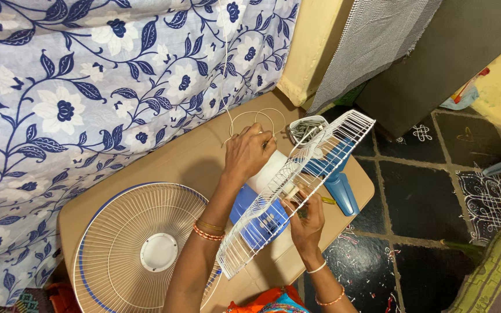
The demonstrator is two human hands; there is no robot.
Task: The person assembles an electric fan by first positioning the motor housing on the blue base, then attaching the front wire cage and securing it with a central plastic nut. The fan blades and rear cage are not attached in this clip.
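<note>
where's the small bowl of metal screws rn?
Head view, upper centre: the small bowl of metal screws sits on the tan table, just right of the left hand, behind the white wire fan guard.

Two fan grilles, one bowl, two hands

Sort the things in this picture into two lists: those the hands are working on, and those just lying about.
In hand:
left hand
right hand
white wire fan guard, tilted
blue fan body

Lying about:
round white front grille
small bowl of metal parts
beige table

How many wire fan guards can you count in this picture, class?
2: one wire fan guard lies flat on the table at lower left; the other guard stands on edge, between the left hand and right hand.
</note>
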